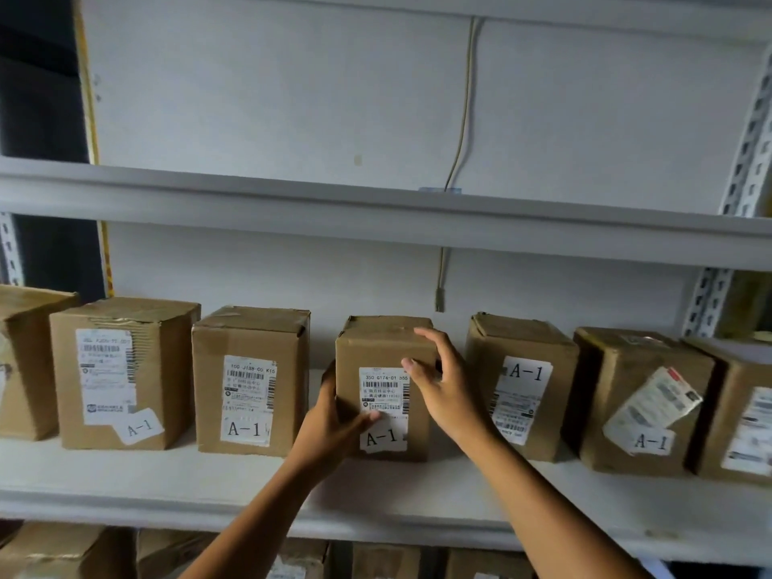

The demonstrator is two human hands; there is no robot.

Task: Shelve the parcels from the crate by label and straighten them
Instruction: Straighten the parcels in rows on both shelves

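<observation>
A row of brown cardboard parcels stands along the white shelf that crosses the lower half of the frame, most of them showing a white A-1 sticker. The centre parcel sits upright between its neighbours, apart from both. The left hand grips its lower left corner, thumb lying across the front just beside the A-1 label, fingers wrapped round the side out of sight. The right hand is spread wide at the upper right edge, fingers loosely bent; I cannot tell whether they touch the cardboard. To the right, another parcel stands turned askew, its shipping label peeling. More boxes fill the shelf below.
</observation>
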